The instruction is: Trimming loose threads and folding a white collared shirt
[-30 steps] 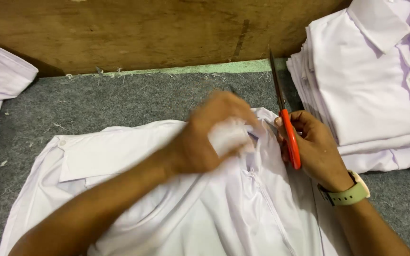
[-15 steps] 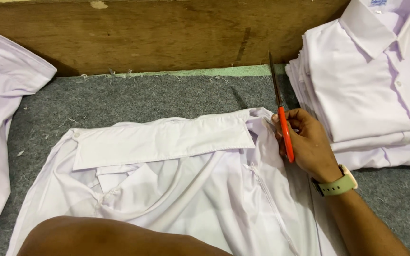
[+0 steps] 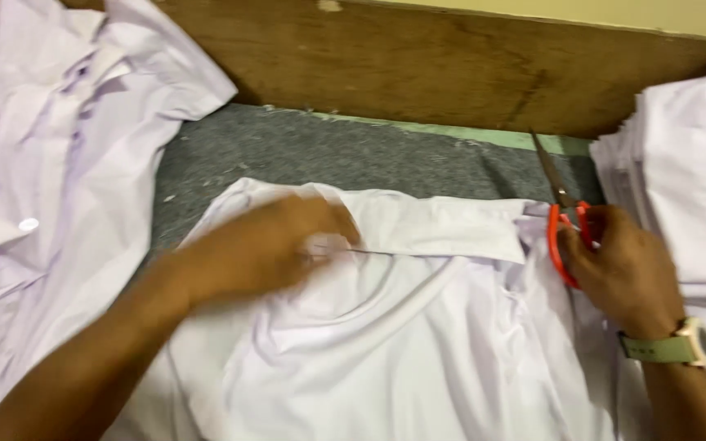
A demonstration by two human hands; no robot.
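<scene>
Left hand on the collar, scissors held off to the right.

The white shirt (image 3: 386,343) lies spread on the grey worktop (image 3: 304,155), its collar (image 3: 443,229) running as a long band from left to right across the middle. The left hand (image 3: 279,245) rests on the collar's left end, fingers (image 3: 332,224) pressed down on the cloth; it is blurred, so I cannot tell whether they pinch anything. The right hand (image 3: 623,265), a watch (image 3: 692,343) on its wrist, is clenched round the orange-handled scissors (image 3: 564,216) just beyond the collar's right end, blades pointing up and away toward the wooden board (image 3: 418,65). The left hand is the nearer to the collar. A stack of folded shirts (image 3: 680,196) sits to the right, loose shirts (image 3: 51,188) to the left.
</scene>
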